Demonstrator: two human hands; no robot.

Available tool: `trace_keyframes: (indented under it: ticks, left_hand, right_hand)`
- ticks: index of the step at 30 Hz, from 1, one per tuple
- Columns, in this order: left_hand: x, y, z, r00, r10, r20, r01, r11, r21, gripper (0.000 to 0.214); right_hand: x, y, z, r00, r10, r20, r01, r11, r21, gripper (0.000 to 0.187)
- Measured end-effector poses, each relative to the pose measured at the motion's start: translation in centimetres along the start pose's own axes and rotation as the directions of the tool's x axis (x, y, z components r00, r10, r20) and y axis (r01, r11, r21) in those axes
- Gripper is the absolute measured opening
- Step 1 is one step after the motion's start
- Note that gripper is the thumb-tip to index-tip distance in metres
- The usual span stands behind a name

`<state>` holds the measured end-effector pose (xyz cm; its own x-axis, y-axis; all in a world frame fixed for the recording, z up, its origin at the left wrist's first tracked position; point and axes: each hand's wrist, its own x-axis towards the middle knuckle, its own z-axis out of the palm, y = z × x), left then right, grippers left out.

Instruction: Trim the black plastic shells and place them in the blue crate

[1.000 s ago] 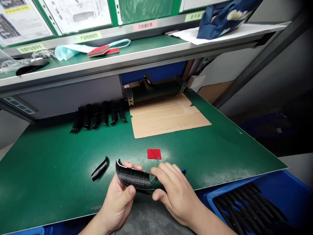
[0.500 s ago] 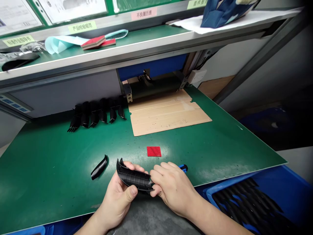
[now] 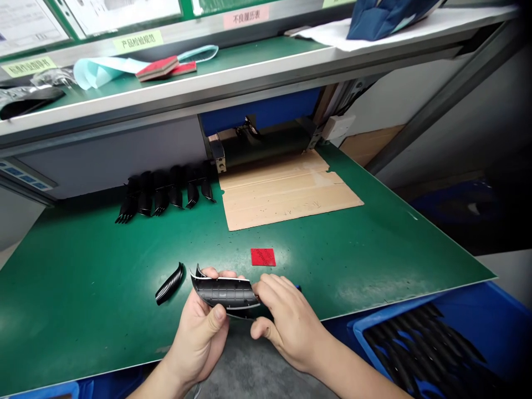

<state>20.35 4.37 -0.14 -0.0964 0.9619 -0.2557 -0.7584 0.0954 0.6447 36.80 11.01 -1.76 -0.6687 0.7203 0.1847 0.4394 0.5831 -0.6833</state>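
The shell [image 3: 224, 292] lies nearside of the pad [image 3: 263, 257], clasped by the left hand [image 3: 203, 332]. The right hand [image 3: 291, 327], half-curled, is at its end; any hold cannot be determined. Apparent step: working that end; next move calls for steady clasping.

1. Lower centre: shell [image 3: 224, 292] in the left hand [image 3: 203, 332], right hand [image 3: 286, 327] at its right end.
2. Left of the shell, on the table [image 3: 103, 299]: small part [image 3: 169, 284].
3. Behind the hands, mid-frame: pad [image 3: 263, 257]; farther back, cardboard [image 3: 291, 194].
4. Left of the cardboard: row of pieces [image 3: 160, 194].
5. Lower right: bin [image 3: 509, 318] beside the table, pieces inside.
6. Across the top: shelf [image 3: 257, 55], with ribbon [image 3: 93, 73] and blocks [image 3: 158, 70] upper left, bag [image 3: 382, 19] on paper [image 3: 341, 41] upper right.
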Motion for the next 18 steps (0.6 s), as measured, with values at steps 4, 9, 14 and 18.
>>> trace_keyframes:
  ticks: [4,9,14,18]
  left_hand:
    - [-0.1,-0.1,0.2,0.999,-0.010,-0.033,0.009,1.000,-0.014,0.040]
    - [0.0,-0.1,0.4,1.000,0.018,-0.022,-0.018,1.000,0.021,0.039]
    - [0.0,0.0,0.3,0.998,0.061,0.029,-0.063,0.997,0.053,0.034]
    - [-0.1,-0.1,0.4,0.995,0.083,0.048,-0.086,0.995,0.059,0.035]
  right_hand:
    - [0.1,-0.1,0.0,0.999,-0.033,-0.007,0.030,0.966,-0.256,0.069]
    - [0.4,-0.4,-0.3,0.999,-0.038,0.022,0.044,0.916,-0.399,0.049]
    - [0.6,0.0,-0.6,0.994,-0.058,0.088,0.082,0.947,-0.310,0.040]
    - [0.9,0.2,-1.4,0.953,-0.070,0.294,0.027,0.989,0.146,0.051]
